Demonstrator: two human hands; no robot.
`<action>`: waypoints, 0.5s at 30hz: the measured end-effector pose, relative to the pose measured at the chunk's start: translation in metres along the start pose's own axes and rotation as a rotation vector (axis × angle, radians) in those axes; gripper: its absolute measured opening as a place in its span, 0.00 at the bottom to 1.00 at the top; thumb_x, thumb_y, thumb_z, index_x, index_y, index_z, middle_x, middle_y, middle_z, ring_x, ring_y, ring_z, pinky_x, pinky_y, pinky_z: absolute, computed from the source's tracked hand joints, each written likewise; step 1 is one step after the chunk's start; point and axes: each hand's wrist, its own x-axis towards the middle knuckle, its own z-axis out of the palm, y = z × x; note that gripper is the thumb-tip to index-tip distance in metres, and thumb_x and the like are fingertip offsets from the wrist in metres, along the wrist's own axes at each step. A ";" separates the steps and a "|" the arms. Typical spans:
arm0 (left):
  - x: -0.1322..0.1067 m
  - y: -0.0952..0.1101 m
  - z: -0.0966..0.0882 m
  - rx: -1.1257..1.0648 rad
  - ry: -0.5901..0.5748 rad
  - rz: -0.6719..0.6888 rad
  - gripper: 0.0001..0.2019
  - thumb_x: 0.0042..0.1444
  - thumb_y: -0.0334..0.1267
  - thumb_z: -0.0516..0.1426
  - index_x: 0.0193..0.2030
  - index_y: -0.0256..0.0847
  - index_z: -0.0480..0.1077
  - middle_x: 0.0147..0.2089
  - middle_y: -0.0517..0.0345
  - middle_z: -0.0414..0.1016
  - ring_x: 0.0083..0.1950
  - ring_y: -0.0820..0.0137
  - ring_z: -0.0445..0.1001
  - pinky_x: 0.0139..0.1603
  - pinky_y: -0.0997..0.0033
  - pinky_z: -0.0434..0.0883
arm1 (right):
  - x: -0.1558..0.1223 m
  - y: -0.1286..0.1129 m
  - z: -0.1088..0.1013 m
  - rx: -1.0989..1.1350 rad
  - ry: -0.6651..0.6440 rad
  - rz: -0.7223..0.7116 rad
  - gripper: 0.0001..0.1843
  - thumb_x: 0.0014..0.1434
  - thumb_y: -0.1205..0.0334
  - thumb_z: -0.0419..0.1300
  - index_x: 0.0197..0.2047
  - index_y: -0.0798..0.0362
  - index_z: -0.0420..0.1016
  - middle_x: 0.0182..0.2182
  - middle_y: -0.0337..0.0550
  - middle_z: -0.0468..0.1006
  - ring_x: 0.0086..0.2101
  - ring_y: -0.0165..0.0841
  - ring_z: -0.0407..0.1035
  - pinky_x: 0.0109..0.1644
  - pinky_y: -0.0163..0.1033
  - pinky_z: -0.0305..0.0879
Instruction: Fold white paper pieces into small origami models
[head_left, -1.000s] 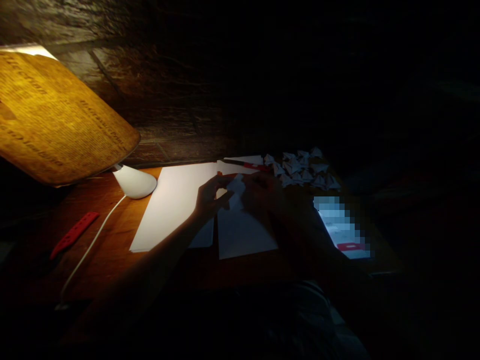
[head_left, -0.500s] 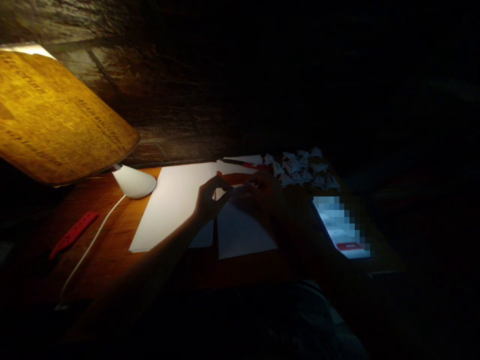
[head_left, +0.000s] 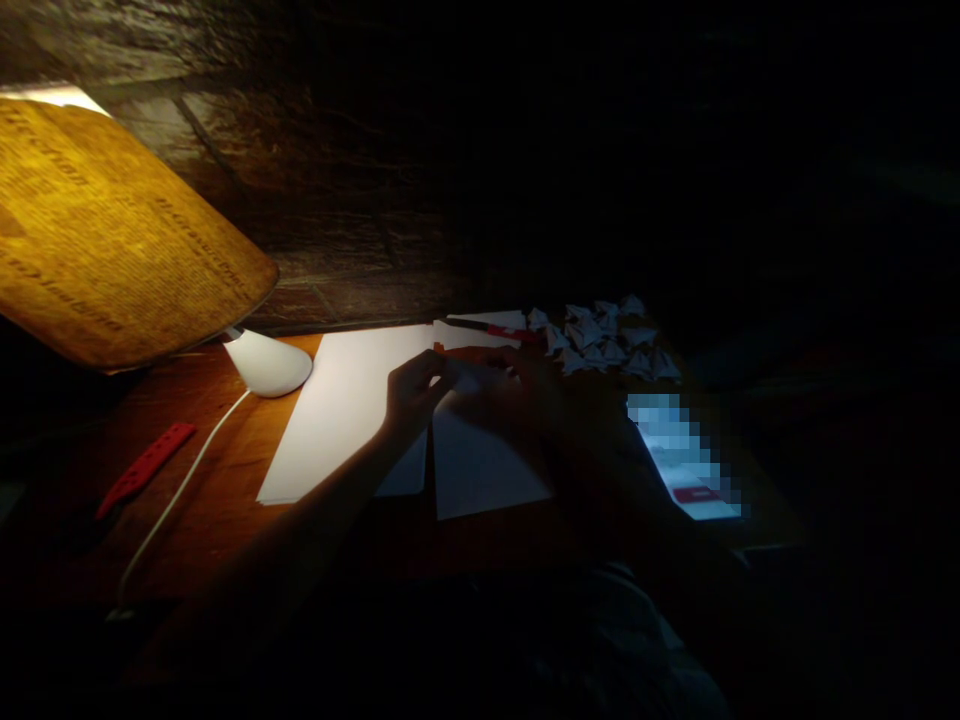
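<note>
Over the white sheets at the middle of the table, my left hand has its thumb and fingers closed in a pinch on a small piece of paper. My right hand, mostly in shadow, has curled fingers at the other side of this piece. Its exact grip is hard to see in the dark. Below both hands lies a white sheet, and a stack of white paper is beside it on the left.
A lamp with a printed shade and white base stands left. Near its cord lies a red strip-like object. Several folded paper pieces sit at back right, a red-and-black pen-like tool beside them. A lit phone lies right.
My left hand has shifted slightly left and its fingers have drawn closer together. The small paper between the hands has tilted, and my right hand has moved a little lower.
</note>
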 end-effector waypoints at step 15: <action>-0.007 -0.013 0.005 -0.042 -0.180 -0.123 0.13 0.54 0.47 0.66 0.32 0.38 0.76 0.31 0.54 0.81 0.31 0.66 0.78 0.29 0.69 0.74 | -0.002 0.002 0.002 0.300 -0.040 0.161 0.09 0.57 0.55 0.63 0.33 0.52 0.74 0.28 0.39 0.77 0.29 0.32 0.69 0.32 0.36 0.65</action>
